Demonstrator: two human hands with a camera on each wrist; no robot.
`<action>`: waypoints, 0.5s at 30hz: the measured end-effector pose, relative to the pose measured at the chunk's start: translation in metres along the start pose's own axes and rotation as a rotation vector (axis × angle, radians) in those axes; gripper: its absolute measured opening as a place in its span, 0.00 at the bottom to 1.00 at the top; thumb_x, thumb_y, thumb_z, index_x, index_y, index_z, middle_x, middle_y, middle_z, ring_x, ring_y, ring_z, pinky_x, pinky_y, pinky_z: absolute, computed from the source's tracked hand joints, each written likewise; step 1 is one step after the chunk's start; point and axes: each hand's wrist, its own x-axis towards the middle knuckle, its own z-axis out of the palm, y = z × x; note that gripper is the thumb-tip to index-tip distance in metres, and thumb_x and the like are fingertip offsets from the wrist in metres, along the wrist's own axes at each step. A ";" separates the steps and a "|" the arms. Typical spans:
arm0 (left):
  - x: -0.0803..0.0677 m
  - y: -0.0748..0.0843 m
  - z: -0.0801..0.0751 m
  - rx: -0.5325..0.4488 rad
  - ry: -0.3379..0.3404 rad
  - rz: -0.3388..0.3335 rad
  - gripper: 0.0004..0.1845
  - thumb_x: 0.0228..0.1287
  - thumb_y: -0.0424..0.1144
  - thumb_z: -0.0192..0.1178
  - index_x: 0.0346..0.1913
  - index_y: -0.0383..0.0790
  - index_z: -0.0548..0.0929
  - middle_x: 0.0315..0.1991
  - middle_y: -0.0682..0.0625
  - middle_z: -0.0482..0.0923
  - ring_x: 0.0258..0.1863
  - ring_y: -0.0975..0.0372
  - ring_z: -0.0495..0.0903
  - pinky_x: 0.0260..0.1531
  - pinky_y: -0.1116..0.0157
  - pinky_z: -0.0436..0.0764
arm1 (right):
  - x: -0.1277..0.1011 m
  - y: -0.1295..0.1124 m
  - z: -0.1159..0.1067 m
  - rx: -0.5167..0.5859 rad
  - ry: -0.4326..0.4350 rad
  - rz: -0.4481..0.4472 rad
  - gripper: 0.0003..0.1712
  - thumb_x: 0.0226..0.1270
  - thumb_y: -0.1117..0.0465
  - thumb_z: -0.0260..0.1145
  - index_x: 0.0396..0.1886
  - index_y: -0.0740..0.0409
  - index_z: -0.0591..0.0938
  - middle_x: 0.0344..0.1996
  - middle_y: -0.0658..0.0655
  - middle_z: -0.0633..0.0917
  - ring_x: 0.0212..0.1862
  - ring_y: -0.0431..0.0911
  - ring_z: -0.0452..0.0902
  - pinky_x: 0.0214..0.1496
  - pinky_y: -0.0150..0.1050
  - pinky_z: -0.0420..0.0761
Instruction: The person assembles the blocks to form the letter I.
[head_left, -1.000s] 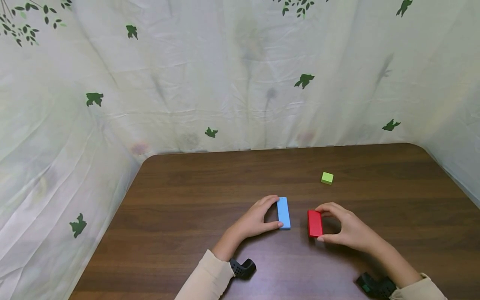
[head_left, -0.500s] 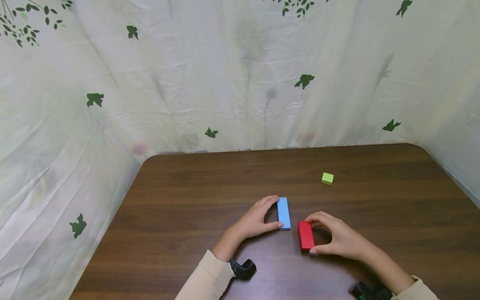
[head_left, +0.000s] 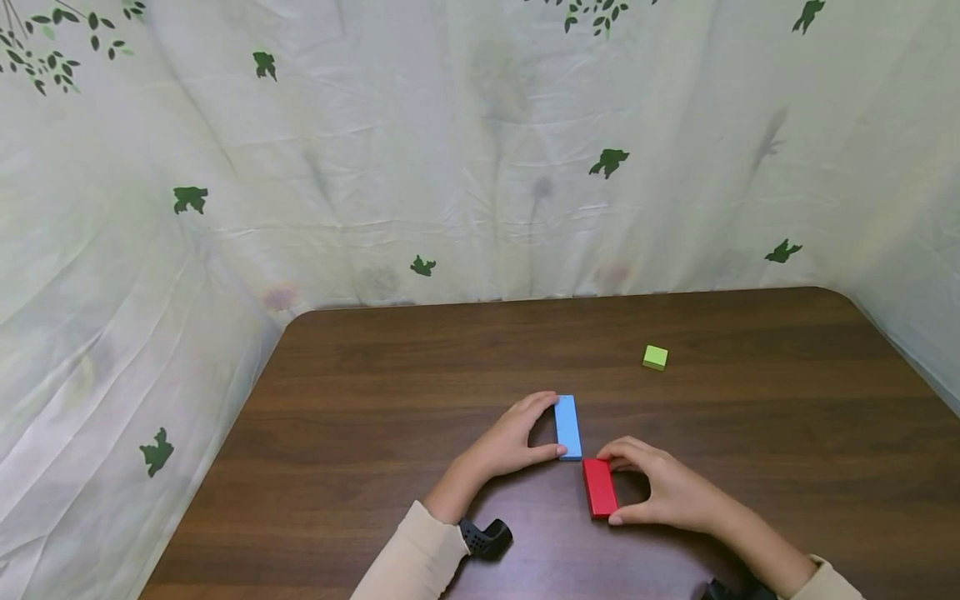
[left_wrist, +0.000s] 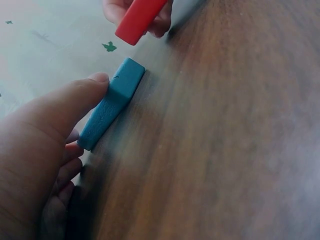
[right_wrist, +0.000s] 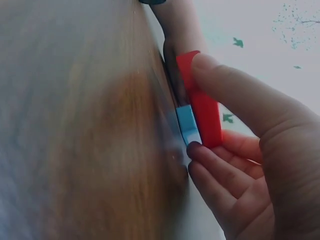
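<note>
A flat blue block (head_left: pixel 567 427) lies on the brown table (head_left: pixel 375 417). My left hand (head_left: pixel 517 437) holds it from the left, forefinger at its far end and thumb at its near end (left_wrist: pixel 107 102). My right hand (head_left: pixel 660 487) pinches a red block (head_left: pixel 600 487) by its two ends, just right of and nearer than the blue block's near end. The red block (left_wrist: pixel 139 19) looks slightly raised off the table. In the right wrist view the red block (right_wrist: pixel 202 102) sits between thumb and fingers with the blue block (right_wrist: pixel 189 124) just behind it.
A small green cube (head_left: pixel 655 357) stands alone farther back on the right. A pale curtain with leaf prints (head_left: pixel 480 150) hangs close round the table's far and side edges. Black wrist-camera mounts (head_left: pixel 486 537) sit near the front edge.
My right hand has carried the red block leftward and toward me, bringing it up to the near end of the blue block. The left hand and blue block have stayed still.
</note>
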 end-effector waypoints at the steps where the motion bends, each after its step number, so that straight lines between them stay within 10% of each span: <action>1: 0.000 0.000 0.000 0.000 -0.001 -0.001 0.38 0.56 0.53 0.60 0.65 0.40 0.60 0.64 0.48 0.59 0.63 0.58 0.57 0.59 0.60 0.58 | 0.000 0.000 0.001 -0.001 0.000 -0.004 0.33 0.43 0.48 0.74 0.50 0.51 0.72 0.44 0.43 0.73 0.45 0.38 0.75 0.47 0.35 0.74; 15: 0.001 -0.001 0.001 -0.009 0.002 -0.008 0.37 0.55 0.52 0.61 0.65 0.41 0.61 0.64 0.49 0.59 0.63 0.60 0.57 0.60 0.61 0.57 | 0.002 -0.005 0.008 -0.095 0.012 -0.042 0.33 0.42 0.46 0.74 0.49 0.51 0.72 0.44 0.41 0.73 0.44 0.36 0.73 0.46 0.35 0.73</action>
